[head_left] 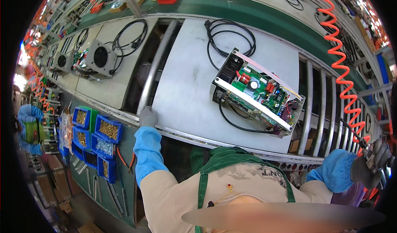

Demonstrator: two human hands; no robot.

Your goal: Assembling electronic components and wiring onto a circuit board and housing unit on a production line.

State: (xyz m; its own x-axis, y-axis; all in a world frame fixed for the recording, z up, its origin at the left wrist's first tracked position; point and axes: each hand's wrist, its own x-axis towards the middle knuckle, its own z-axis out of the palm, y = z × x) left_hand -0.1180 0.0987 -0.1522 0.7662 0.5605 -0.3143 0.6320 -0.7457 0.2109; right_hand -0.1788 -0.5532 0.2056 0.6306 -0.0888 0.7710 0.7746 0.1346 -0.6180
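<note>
My left hand (148, 117), in a grey glove and blue sleeve cover, is closed at the near left corner of a white board (182, 84), beside a metal roller. Far to the right, my right hand (373, 162), gloved too, is wrapped round a power screwdriver (361, 142) with a long thin shaft. On the board's right half lies an open metal-framed power unit (258, 90) with a green circuit board, red and pale parts and loose wires. Its black cable (231, 53) is coiled behind it. Neither hand touches the unit.
Blue bins (108, 129) of small screws stand on a green bench at left. An orange coiled hose (341, 67) hangs at right above the metal rollers (320, 113). Another unit with a fan (100, 58) sits on a board further left. A co-worker (31, 127) is at far left.
</note>
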